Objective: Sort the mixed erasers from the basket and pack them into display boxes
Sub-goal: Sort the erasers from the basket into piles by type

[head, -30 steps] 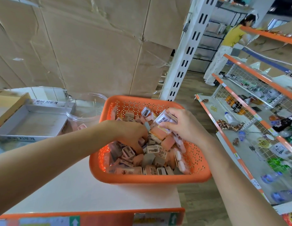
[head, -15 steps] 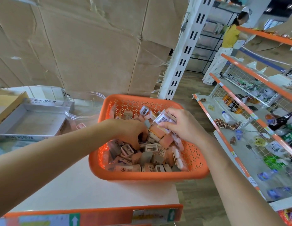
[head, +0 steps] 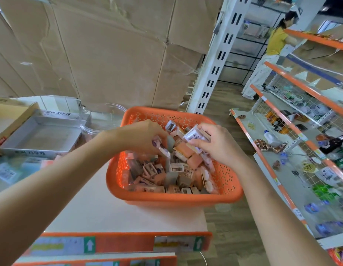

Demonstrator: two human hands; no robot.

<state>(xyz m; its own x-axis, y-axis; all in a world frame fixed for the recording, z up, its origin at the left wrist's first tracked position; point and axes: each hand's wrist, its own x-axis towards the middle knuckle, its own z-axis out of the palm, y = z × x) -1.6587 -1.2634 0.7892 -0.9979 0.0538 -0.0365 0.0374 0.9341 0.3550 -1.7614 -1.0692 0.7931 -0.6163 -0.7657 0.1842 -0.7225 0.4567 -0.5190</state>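
Left hand (head: 145, 137) now higher, eraser (head: 164, 149) between fingertips

Left hand (head: 141, 138) fingertips buried in the loose pink, grey and white erasers (head: 166, 175), motion-blurred; can't tell what they grip. Right hand (head: 216, 146) grips and covers most of the white-labelled eraser bundle (head: 194, 136); count unreadable. Lower eraser layers hidden inside the orange perforated plastic basket (head: 176, 201). Clear round plastic tub (head: 111, 114) half hidden behind basket and forearm. Brown cardboard box (head: 13, 116) cut off at left edge. Shelf-edge paper labels (head: 176, 244) blurred.
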